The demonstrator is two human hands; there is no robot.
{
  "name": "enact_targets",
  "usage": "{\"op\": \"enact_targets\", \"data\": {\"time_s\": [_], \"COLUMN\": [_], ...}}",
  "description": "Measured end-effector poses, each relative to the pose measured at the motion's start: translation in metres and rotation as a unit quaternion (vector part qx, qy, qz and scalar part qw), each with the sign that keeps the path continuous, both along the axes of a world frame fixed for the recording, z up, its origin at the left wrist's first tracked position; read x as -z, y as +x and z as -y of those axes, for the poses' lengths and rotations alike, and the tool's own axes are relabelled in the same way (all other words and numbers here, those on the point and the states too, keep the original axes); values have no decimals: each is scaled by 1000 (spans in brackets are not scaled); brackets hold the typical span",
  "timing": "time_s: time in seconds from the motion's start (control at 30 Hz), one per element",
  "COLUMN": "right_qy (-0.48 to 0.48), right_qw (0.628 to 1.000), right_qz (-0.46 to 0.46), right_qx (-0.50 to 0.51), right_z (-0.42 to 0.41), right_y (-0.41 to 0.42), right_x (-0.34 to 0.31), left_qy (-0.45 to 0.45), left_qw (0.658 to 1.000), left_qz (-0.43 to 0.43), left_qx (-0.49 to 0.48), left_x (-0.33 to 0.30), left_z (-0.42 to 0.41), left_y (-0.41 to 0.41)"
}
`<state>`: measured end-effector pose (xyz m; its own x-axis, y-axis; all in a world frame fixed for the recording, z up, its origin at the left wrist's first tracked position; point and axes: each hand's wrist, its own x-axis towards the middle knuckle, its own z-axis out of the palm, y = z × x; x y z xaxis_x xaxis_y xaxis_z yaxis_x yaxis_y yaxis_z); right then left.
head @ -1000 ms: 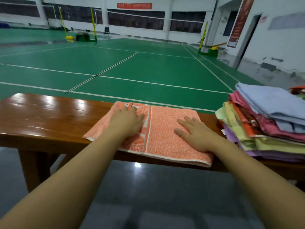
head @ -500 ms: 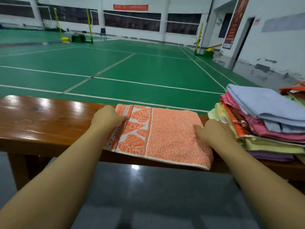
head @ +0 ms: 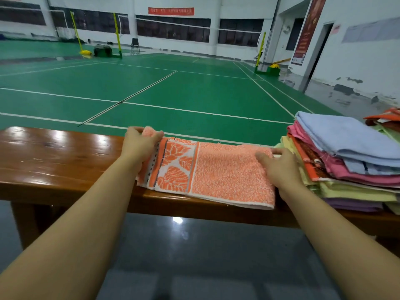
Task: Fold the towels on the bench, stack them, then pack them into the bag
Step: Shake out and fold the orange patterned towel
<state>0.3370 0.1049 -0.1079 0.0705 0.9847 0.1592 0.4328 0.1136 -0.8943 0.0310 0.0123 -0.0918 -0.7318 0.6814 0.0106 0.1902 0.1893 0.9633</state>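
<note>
1. Step in hand: folding the orange patterned towel (head: 216, 174), which lies on the wooden bench (head: 54, 161) between both hands.
2. Left hand (head: 139, 144) pinches the lifted left end.
3. Right hand (head: 279, 165) grips the right end, beside the towel pile (head: 350, 156).
4. Next move probably requires carrying the left end across to the right hand.

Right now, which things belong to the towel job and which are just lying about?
Job: orange towel, gripped by left hand and right hand; towel pile; bench.
Lying about: net posts, chair, red banner.
</note>
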Motion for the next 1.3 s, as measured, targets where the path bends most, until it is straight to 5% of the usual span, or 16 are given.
{"op": "enact_targets", "data": {"time_s": [0.3,0.47,0.67,0.77,0.97,1.3], "right_qy": [169,220,219,210,43,47], "right_qw": [966,945,947,952,951,987], "right_qz": [-180,-226,-165,-126,-222,90], "right_qx": [-78,-83,-166,-185,-213,-123], "right_z": [2,5,7,9,-6,-17], "right_y": [9,12,15,12,13,-5], "right_x": [-18,-36,-36,-36,-45,11], "left_qy": [309,367,269,200,158,-114], "left_qw": [949,921,938,956,972,967], "left_qz": [-68,-127,-212,-182,-74,-181], "left_qx": [-2,2,49,117,157,136], "left_x": [-27,-58,-65,-61,-76,13], "left_z": [13,24,33,35,39,-4], "left_y": [6,6,3,0,-9,-25]}}
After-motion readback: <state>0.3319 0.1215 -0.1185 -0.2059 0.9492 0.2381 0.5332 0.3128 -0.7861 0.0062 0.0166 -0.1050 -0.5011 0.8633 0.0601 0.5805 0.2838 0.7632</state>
